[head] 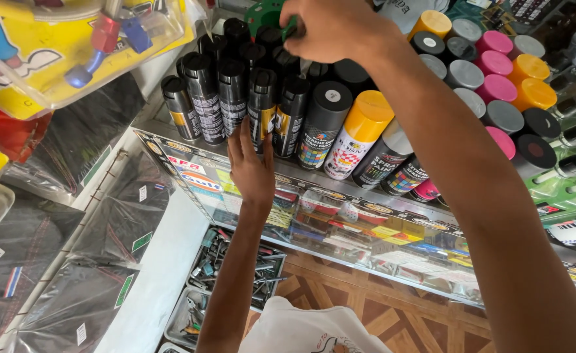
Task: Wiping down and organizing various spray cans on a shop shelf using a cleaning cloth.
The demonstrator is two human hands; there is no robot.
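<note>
Rows of spray paint cans (262,104) with black caps stand packed on top of a glass counter (340,216). My left hand (250,167) lies flat against the front of the black-capped cans, fingers together and pointing up. My right hand (330,29) reaches over the far rows, its fingers closed around the top of a black-capped can (286,62) at the back. A yellow-capped can (360,134) and a larger black-capped can (324,121) stand just right of my left hand.
Cans with grey, pink, orange and black caps (497,85) fill the counter's right side. Plastic-wrapped black goods (79,216) hang at the left, with yellow packages (46,46) above. A tray of metal tools (222,281) sits low by the wooden floor (392,314).
</note>
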